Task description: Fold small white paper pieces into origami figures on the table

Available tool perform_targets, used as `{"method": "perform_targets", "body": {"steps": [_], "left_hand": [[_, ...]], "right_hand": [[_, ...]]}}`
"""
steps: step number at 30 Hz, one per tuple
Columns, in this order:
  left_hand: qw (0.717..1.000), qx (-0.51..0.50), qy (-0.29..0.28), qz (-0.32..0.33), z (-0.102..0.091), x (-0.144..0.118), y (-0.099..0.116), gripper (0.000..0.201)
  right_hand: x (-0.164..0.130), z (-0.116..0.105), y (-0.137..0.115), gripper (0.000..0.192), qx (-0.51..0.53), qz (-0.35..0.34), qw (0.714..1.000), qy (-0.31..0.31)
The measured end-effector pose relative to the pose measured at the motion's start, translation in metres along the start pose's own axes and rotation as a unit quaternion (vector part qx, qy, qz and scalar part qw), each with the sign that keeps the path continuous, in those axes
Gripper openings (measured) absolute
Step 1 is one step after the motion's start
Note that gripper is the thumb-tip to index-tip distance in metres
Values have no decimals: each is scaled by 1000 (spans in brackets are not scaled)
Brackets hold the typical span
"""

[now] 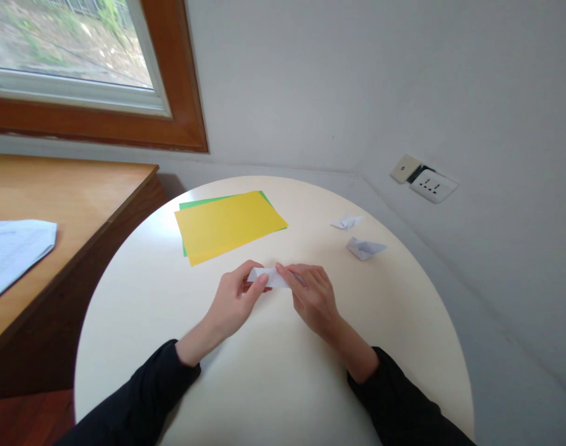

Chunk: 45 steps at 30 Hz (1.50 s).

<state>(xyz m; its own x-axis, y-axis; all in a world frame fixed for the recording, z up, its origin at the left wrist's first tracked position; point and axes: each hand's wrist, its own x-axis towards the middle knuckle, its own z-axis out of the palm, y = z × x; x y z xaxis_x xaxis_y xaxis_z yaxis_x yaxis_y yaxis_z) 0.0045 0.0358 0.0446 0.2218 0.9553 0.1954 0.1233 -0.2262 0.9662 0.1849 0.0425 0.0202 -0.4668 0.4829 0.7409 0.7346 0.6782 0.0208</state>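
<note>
Black sleeves (143,396) filled the bottom of the view, running up over the round cream table (274,384). On the wooden desk (69,198) at far left lay a printed white sheet (13,254). Further right, a yellow sheet (227,226) covered a green one (190,203). The left hand (234,303) pinched the left end of a small folded white paper (270,277) at the table's middle; the right hand (313,296) gripped its other end. Two folded white paper pieces (364,248) sat to the right, well apart from the hands, below a wall socket (431,184).
</note>
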Motion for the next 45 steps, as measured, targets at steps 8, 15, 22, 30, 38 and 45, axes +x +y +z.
{"method": "perform_targets", "body": {"steps": [8, 15, 22, 30, 38, 45], "left_hand": [[993, 111, 44, -3, 1, 5, -12, 22], [987, 146, 25, 62, 0, 4, -20, 19], [976, 184, 19, 114, 0, 5, -22, 12], [964, 189, -22, 186, 0, 4, -26, 14], [964, 185, -21, 188, -3, 6, -33, 16], [989, 137, 43, 47, -7, 13, -39, 17]], "right_hand": [[-2, -2, -5, 42, 48, 25, 997, -64], [-4, 4, -7, 18, 92, 96, 991, -22], [-2, 6, -10, 15, 107, 75, 991, -14], [-6, 11, -12, 14, 135, 64, 988, -25], [-10, 7, -2, 15, 121, 49, 991, -36], [-32, -3, 28, 18, 107, 117, 987, -26]]}}
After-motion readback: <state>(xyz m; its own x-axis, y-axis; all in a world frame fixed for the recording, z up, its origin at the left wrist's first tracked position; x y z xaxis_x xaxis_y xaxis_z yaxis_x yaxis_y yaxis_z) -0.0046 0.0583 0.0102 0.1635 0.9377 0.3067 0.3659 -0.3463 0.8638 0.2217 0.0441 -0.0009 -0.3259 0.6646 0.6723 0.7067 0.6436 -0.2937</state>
